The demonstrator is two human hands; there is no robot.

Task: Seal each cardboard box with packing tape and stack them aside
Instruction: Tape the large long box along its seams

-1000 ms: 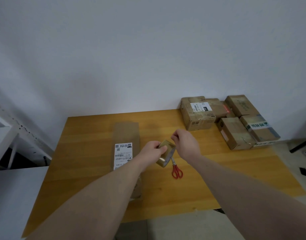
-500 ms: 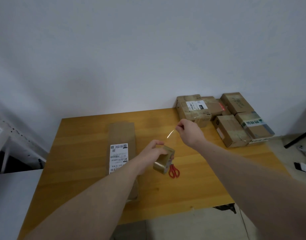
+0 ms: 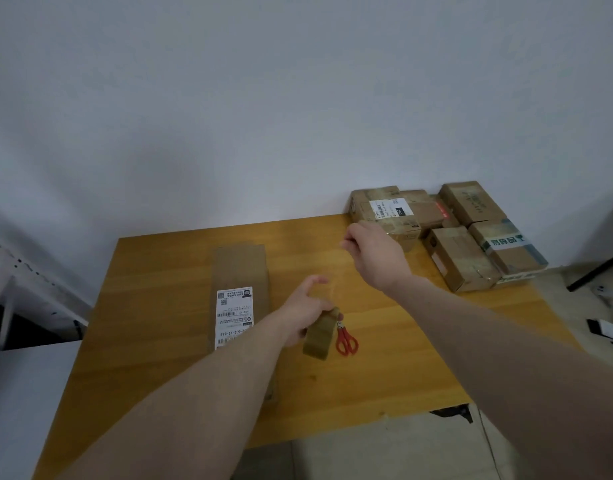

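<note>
Left hand [image 3: 307, 315] grips tape roll [image 3: 320, 336] beside long box [image 3: 241, 271], right hand [image 3: 376, 252] pinches pulled strip; stacked boxes [image 3: 471, 237] crowd table [image 3: 159, 306] far-right corner.

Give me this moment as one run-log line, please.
left hand: grips tape roll | right hand: pinches tape end, strip drawn out | long box: untaped | scissors: on table

Scissors [image 3: 346, 341] R of long box [image 3: 241, 271]
</note>
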